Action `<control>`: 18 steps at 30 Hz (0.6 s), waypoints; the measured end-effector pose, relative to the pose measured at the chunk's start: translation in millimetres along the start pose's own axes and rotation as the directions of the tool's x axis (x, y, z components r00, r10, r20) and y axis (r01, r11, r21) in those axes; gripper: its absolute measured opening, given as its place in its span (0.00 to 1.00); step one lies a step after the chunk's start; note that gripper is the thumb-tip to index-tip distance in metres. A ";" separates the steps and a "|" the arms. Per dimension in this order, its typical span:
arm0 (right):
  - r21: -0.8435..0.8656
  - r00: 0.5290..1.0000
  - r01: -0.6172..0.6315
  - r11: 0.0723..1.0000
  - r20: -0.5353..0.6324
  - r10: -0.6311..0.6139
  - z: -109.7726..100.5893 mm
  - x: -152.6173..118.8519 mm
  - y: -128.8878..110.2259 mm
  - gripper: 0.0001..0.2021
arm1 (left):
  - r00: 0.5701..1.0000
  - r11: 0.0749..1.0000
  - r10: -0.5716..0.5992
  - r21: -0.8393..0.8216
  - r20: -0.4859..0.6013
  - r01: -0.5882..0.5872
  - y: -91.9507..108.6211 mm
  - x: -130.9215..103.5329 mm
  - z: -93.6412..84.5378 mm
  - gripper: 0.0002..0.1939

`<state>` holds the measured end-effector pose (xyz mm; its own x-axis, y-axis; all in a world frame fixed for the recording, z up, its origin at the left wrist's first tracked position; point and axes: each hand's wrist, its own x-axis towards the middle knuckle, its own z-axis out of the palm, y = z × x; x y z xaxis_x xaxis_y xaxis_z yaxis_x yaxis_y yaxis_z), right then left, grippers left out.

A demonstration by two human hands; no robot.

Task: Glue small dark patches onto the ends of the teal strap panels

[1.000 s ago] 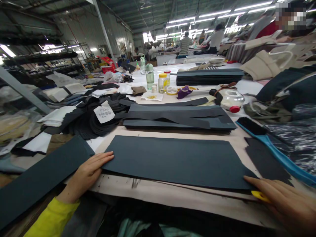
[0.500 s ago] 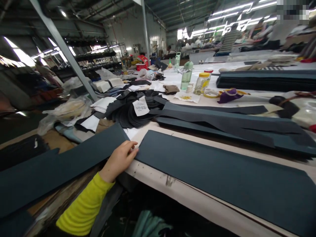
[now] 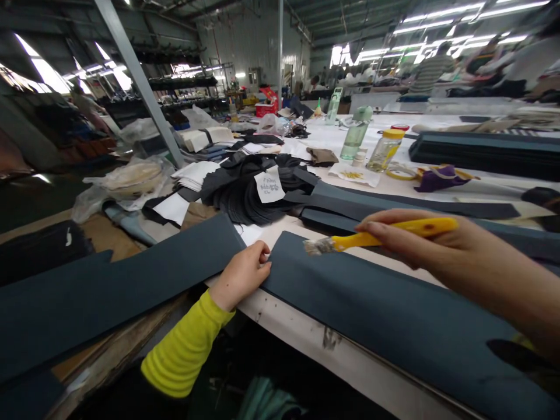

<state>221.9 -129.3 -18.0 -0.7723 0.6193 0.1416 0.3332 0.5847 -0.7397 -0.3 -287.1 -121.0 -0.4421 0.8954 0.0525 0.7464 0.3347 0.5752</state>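
Note:
My right hand [image 3: 420, 245] is closed around the yellow handle of a flat paintbrush [image 3: 394, 228]. Its pale, worn bristles point left, above the far edge of a long dark blue-green panel [image 3: 376, 309] that lies along the table edge. My left hand [image 3: 245, 273], below a yellow-green sleeve, has its fingers curled together at the left end of that panel, thumb and forefinger at its corner. Whether several layers are pinched there is hard to see. A second dark blue-green panel [image 3: 144, 274] stretches away to the left, under the wrist side of my left hand.
Behind my hands lie a heap of dark cut pieces [image 3: 240, 195] with a handwritten paper note [image 3: 270, 184]. Farther back stand a green bottle [image 3: 356, 134] and a yellow-lidded jar [image 3: 385, 150]. A slanted metal post [image 3: 140, 81] rises at left. People work in the background.
My right hand has come into view from the right, holding the paintbrush over the panel. The scene has shifted rightward in view; my left hand stays at the panel's corner.

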 end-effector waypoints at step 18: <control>0.345 0.981 -0.191 0.919 0.040 0.189 49.9 -1.6 33.3 0.08 | 1.000 0.996 -0.006 0.087 0.023 0.004 -8.8 13.8 0.5 0.16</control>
<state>207.2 -137.0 -75.6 -0.7164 0.6971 -0.0270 0.2672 0.2384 -0.9337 -12.7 -277.5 -125.7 -0.4349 0.9000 0.0303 0.7851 0.3625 0.5022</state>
